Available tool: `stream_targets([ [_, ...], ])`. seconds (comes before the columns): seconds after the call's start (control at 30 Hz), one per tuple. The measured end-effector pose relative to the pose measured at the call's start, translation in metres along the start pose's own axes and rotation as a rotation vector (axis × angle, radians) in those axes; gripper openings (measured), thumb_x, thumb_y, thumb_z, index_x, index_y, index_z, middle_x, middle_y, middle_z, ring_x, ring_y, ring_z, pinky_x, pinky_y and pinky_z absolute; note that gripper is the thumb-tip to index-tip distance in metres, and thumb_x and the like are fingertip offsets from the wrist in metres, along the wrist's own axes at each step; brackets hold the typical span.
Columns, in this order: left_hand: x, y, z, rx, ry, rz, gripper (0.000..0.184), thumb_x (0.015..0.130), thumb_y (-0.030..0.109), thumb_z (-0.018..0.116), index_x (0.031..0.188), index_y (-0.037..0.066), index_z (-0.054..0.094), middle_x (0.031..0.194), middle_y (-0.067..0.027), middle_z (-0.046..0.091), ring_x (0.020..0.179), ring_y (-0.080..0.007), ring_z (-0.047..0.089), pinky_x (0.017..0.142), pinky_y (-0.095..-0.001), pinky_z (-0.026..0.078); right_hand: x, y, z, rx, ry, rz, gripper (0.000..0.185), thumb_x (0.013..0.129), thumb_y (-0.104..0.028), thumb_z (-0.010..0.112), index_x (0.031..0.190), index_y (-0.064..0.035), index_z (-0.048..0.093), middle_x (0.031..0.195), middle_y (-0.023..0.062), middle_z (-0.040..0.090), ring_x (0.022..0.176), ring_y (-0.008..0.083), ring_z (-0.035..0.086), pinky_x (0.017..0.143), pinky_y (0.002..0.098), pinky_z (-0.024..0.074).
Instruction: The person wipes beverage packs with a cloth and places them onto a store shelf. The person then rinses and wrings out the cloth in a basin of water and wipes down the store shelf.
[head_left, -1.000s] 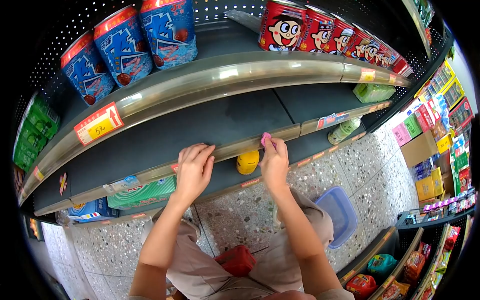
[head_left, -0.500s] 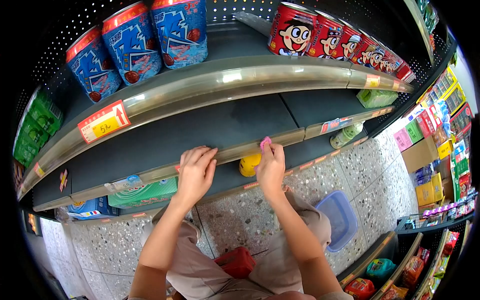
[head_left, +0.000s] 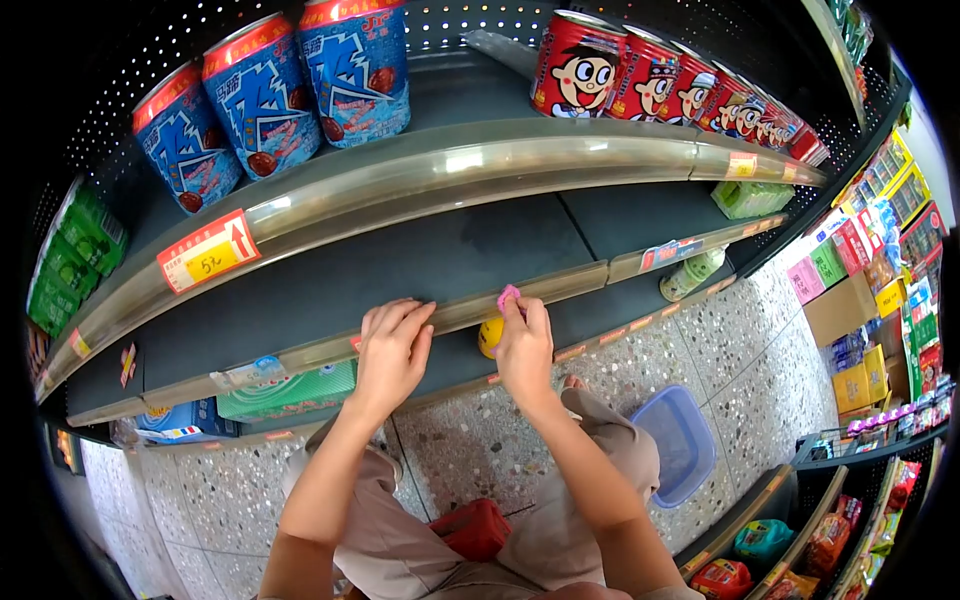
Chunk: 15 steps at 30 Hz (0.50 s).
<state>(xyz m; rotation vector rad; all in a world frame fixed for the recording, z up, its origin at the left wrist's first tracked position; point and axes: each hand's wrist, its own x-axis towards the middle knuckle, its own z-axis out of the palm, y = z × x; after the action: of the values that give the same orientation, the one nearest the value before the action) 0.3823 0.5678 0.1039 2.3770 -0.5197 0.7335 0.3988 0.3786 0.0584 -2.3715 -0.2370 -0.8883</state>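
Observation:
My right hand (head_left: 525, 345) pinches a small bunched pink cloth (head_left: 509, 296) against the front edge strip (head_left: 465, 309) of the middle shelf. My left hand (head_left: 393, 348) rests on the same edge to the left, its fingers stretched over the strip and holding nothing. Just below the right hand, a yellow round object (head_left: 489, 338) shows on the bottom shelf, partly hidden by that hand. Behind both hands lies the dark shelf board (head_left: 440, 250).
Blue cans (head_left: 262, 95) and red cans (head_left: 580, 68) stand on the upper shelf. A green box (head_left: 290, 392) is at lower left, a bottle (head_left: 692, 274) at right. On the floor are a blue plastic tub (head_left: 677, 445) and a red object (head_left: 474, 528) between my legs.
My right hand has slid a little to the left along the shelf edge with the pink cloth. My left hand stays in place.

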Motion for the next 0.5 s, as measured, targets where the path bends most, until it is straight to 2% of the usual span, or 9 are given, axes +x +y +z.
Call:
stream_targets([
  [0.27,0.001,0.001,0.002,0.000,-0.007,-0.002,0.025,0.082,0.004,0.066,0.107,0.001,0.068,0.104,-0.0137,0.064,0.103,-0.0313,0.060,0.092,-0.0415,0.043,0.004,0.013,-0.011,-0.036,-0.029,-0.039,0.030,0.079,0.003,0.060,0.109,0.0042,0.066,0.102,0.0118,0.058,0.092,0.0298,0.058,0.079,0.0384,0.0499],
  [0.47,0.000,-0.001,0.002,0.002,-0.013,0.001,0.026,0.082,0.004,0.066,0.107,0.001,0.068,0.105,-0.0140,0.064,0.104,-0.0315,0.060,0.092,-0.0416,0.043,0.010,0.029,-0.019,-0.035,0.003,0.019,0.031,0.079,0.002,0.060,0.109,0.0041,0.066,0.103,0.0127,0.058,0.093,0.0305,0.058,0.081,0.0392,0.0495],
  [0.5,0.000,0.000,0.002,0.001,-0.013,0.003,0.025,0.082,0.004,0.066,0.107,0.001,0.068,0.104,-0.0140,0.064,0.104,-0.0315,0.060,0.092,-0.0417,0.043,0.013,0.031,-0.022,-0.082,0.043,-0.017,0.038,0.074,0.010,0.061,0.112,0.0057,0.066,0.101,0.0146,0.061,0.090,0.0304,0.061,0.077,0.0353,0.0517],
])
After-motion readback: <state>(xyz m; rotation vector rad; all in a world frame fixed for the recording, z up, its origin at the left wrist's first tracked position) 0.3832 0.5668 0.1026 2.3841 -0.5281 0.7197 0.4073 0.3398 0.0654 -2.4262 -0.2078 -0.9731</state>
